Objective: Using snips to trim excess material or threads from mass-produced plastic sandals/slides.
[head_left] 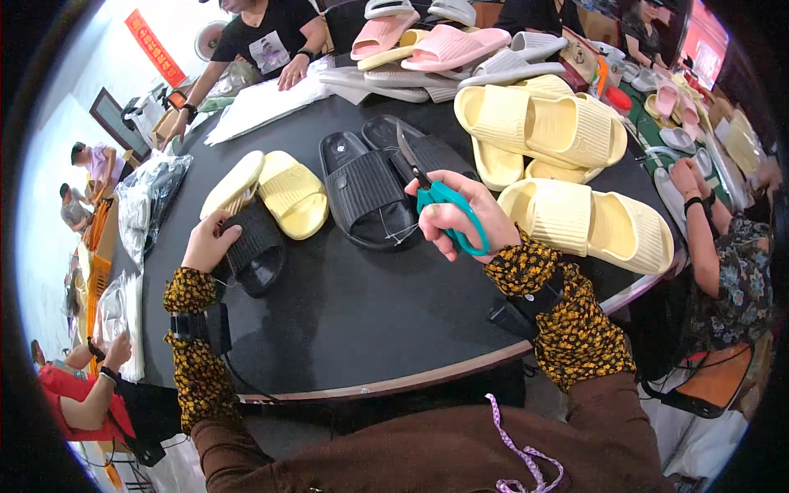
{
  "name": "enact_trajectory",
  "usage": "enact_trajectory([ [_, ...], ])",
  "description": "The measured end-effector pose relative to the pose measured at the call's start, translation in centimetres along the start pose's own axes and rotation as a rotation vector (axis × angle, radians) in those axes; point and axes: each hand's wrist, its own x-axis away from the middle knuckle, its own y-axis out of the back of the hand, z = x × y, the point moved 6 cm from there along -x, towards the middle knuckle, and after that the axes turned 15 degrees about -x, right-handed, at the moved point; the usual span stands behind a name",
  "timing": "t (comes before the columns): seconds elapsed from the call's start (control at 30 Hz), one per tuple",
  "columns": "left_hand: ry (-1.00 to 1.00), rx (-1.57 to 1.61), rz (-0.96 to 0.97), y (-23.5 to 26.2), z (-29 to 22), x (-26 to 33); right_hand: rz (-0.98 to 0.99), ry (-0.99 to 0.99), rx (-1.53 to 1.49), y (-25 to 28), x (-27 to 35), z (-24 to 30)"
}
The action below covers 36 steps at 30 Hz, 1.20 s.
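Teal-handled scissors (474,215) are in my right hand (460,209), fingers wrapped round the handle loops and blades pointing up and away. Beneath and beside the blades lies a pair of black ribbed slide slippers; a thin clear loop hangs at the opening of the nearer slipper (362,185). My left hand (209,243) grips the edge of a smaller-looking black slipper (256,251), tilted on the table with its sole partly hidden. Just beyond it, a pale yellow slipper (293,197) lies against another yellow slipper (233,184) turned on its side.
Yellow slippers (588,222) are stacked on the right of the black table (353,329). Pink and grey slippers (456,48) pile at the far side. A person opposite handles white sheets (267,107). Clear plastic bags (148,201) lie along the left edge; another person works at right.
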Motion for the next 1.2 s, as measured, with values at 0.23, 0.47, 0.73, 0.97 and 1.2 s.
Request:
enact_trajectory([
  [0.23, -0.211, -0.234, -0.224, 0.9, -3.9, 0.6, 0.006, 0.003, -0.020, 0.0, 0.1, 0.2],
  [0.47, -0.330, -0.140, 0.042, -1.5, -5.4, -2.0, 0.049, 0.014, -0.036, -0.4, 0.0, 0.3],
  [0.73, 0.016, 0.148, -0.103, -1.3, -0.2, -5.2, 0.061, 0.030, -0.070, -0.1, 0.3, 0.3],
  [0.97, 0.105, 0.867, -0.484, 7.9, 1.0, -11.6, -0.087, 0.038, -0.188, 1.6, 0.0, -1.0],
  [1.2, -0.242, 0.645, -0.456, 17.3, -8.5, -20.4, -0.214, -0.184, -0.173, 2.5, -1.3, -4.5],
])
